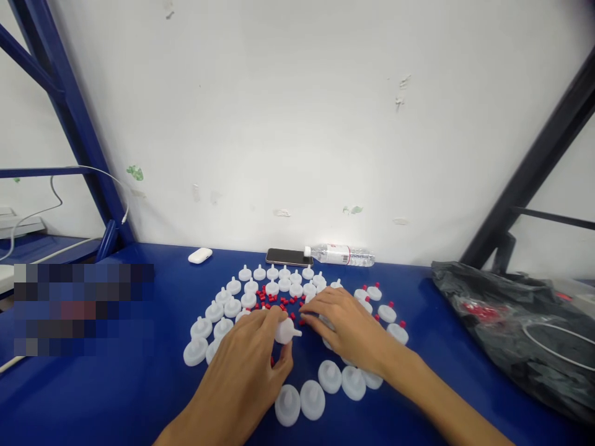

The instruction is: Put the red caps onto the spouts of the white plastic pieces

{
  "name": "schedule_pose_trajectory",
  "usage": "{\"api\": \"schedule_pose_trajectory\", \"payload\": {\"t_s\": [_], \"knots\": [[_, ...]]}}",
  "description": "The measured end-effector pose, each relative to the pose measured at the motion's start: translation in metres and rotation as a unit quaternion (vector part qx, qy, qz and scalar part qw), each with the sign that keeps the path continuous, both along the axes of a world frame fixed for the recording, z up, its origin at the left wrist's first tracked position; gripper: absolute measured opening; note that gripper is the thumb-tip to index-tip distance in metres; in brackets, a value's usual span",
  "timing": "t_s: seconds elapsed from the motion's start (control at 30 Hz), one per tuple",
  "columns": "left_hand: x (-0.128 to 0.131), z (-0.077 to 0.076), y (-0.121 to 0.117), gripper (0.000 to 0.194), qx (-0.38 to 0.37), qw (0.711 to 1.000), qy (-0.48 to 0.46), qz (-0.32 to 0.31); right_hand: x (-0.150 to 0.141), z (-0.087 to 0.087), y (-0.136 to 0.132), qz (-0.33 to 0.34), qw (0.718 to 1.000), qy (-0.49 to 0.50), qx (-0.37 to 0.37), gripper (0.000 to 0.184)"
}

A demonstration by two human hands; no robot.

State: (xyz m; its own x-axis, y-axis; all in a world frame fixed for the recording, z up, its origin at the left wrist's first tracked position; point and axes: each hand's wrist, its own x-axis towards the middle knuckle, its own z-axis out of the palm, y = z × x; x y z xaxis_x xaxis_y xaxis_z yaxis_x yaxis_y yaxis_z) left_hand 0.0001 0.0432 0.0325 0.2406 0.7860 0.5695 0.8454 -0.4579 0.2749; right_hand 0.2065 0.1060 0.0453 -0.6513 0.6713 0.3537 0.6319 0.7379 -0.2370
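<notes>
My left hand is closed round a white plastic cap whose nozzle points right. My right hand lies over the pile of small red plugs, its fingertips reaching down among them; what they pinch, if anything, is hidden. Several white nozzle caps ring the red plugs on the blue table. A few caps at the right carry a red plug on the nozzle. More plain caps lie between my wrists.
A dark phone and a lying water bottle rest at the wall. A white earbud case sits back left. A black plastic bag with red parts fills the right side. Blue shelf struts stand at left.
</notes>
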Motion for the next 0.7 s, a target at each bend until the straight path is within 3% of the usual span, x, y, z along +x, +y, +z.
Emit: {"api": "schedule_pose_trajectory", "payload": {"t_s": [0.2,0.4,0.57,0.7], "knots": [[0.005,0.000,-0.001,0.024,-0.045,0.999,-0.002,0.007,-0.002,-0.010,0.006,0.005,0.998,-0.068,0.012,0.013],[0.004,0.000,0.001,0.025,-0.066,0.998,-0.015,-0.009,0.000,-0.006,0.008,0.007,0.997,-0.080,0.016,0.019],[0.003,0.005,-0.003,0.021,-0.081,0.996,-0.047,-0.002,0.004,0.005,0.001,-0.003,0.997,0.051,-0.053,0.012],[0.004,0.008,-0.007,0.006,-0.097,0.994,-0.055,-0.004,0.005,0.023,-0.009,0.008,0.968,0.208,-0.137,0.023]]}}
